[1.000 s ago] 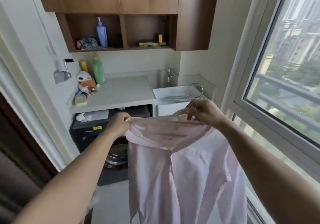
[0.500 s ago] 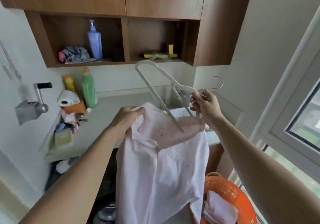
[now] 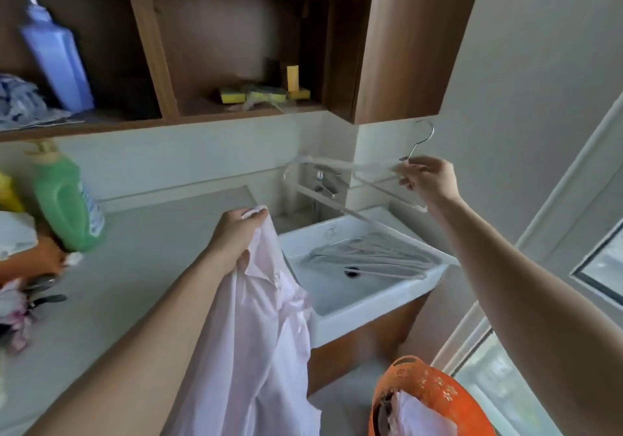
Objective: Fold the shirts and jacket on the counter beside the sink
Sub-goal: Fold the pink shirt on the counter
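Note:
My left hand [image 3: 237, 233] grips a pale pink shirt [image 3: 256, 344] by its collar, and the cloth hangs down in front of the grey counter [image 3: 145, 277]. My right hand [image 3: 426, 181] pinches a white hanger [image 3: 340, 186] near its metal hook and holds it in the air above the white sink [image 3: 371, 287]. The hanger is free of the shirt and blurred. Several more hangers lie in the sink basin.
An orange basket [image 3: 435, 398] with clothes stands on the floor at lower right. A green bottle [image 3: 64, 199], a yellow bottle and small clutter crowd the counter's left end. The tap [image 3: 325, 182] rises behind the sink. Wooden shelves above hold a blue bottle and sponges. A window is on the right.
My right hand has pulled the hanger out of the shirt and carried it right, over the sink. My left hand keeps the shirt by the collar. The view has moved closer to the counter.

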`<state>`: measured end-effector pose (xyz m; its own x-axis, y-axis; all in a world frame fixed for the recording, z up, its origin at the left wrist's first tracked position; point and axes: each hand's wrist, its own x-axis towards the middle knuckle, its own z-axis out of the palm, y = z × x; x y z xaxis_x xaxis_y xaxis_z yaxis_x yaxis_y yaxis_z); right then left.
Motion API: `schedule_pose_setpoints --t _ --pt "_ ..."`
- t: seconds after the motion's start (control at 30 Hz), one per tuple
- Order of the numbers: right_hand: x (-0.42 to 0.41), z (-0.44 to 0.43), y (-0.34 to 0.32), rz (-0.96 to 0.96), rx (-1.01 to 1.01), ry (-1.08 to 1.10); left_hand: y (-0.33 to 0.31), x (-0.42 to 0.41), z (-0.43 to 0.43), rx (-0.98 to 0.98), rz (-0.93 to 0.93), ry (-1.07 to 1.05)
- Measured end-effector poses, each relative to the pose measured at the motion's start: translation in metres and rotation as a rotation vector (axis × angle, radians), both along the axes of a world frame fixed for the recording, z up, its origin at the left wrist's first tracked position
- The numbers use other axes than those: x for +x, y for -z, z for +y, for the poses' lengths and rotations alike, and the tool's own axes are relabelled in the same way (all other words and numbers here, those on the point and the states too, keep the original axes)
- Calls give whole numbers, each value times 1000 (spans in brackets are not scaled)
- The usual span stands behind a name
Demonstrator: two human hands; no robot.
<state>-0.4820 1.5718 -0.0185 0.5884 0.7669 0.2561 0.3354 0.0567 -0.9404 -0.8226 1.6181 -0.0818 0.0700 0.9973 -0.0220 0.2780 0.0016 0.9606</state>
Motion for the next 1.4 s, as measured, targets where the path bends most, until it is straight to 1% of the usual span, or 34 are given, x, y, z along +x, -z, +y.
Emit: schedule_pose_setpoints --t 0.07,0.13,0.2,0.33,0.43,0.47,0.5,0.57,0.63,0.7,0.8,0.87,0.9,1.0,1.03,1.1,1.17,1.23,1.3,1.4 --pt "28 41 29 -150 -149 -2 8 19 36 -24 17 -6" --pt "52 78 59 -258 -275 -23 10 39 69 -34 57 5" --pt "75 111 92 -300 -388 -16 13 60 100 -34 103 19" --pt "112 175 149 -323 -602 -42 18 86 153 -54 172 7" --pt "129 217 175 -428 -770 41 26 86 182 -64 185 26" --pt "127 230 182 -447 -808 52 28 82 189 -72 202 26" --pt "121 241 185 -449 -804 33 30 78 195 -83 211 28" --pt "95 264 189 -400 -693 -128 36 69 206 -101 198 35" --pt "57 274 189 -278 -573 -395 40 63 209 -98 160 73" --pt "12 275 187 -208 -540 -683 39 54 208 -82 136 95" --pt "-49 267 178 -152 -578 -1069 30 36 198 -33 138 105" --pt "-80 258 172 -191 -669 -1219 21 20 186 8 127 84" --pt "-93 252 170 -261 -719 -1246 16 10 178 27 119 60" --pt "-118 226 161 -620 -774 -1172 3 -29 150 61 66 -31" --pt "-125 215 158 -680 -767 -1140 0 -45 139 73 42 -60" --pt "-139 191 149 -705 -759 -1076 -3 -75 117 113 31 -117" --pt "-162 167 131 -769 -740 -969 -1 -109 94 181 69 -198" --pt "-189 144 110 -839 -684 -865 0 -146 71 258 138 -289" --pt "-215 123 88 -874 -602 -836 3 -183 53 278 202 -360" --pt "-245 101 55 -821 -489 -833 0 -236 31 241 384 -388"
